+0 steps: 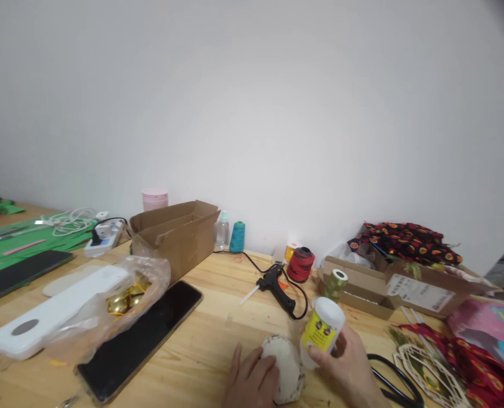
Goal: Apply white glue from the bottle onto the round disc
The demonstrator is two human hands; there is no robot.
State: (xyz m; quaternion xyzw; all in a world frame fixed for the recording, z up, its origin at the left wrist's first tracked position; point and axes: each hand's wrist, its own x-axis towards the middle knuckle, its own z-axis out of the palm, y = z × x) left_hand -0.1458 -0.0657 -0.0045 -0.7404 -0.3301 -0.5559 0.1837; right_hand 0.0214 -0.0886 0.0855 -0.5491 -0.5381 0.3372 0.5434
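My right hand (349, 362) is wrapped round a white plastic bottle with a yellow label (323, 331), tilted a little, its white cap up. My left hand (252, 378) lies with fingers stretched out, their tips on the left side of a rounded off-white piece (282, 365) with dark marks along its edge. The piece is on the wooden table (209, 351), left of the bottle. Just beyond the two lies a black glue gun (277, 289) with a white glue stick poking out.
Past the bottle stand a green spool (336, 283), a red spool (300, 264) and a teal thread cone (237, 237). Black-handled scissors (394, 379) lie to the right, near patterned red fabric (490, 368). Leftward are a phone (145, 334), gold bells (127, 297) in plastic and a cardboard box (184, 241).
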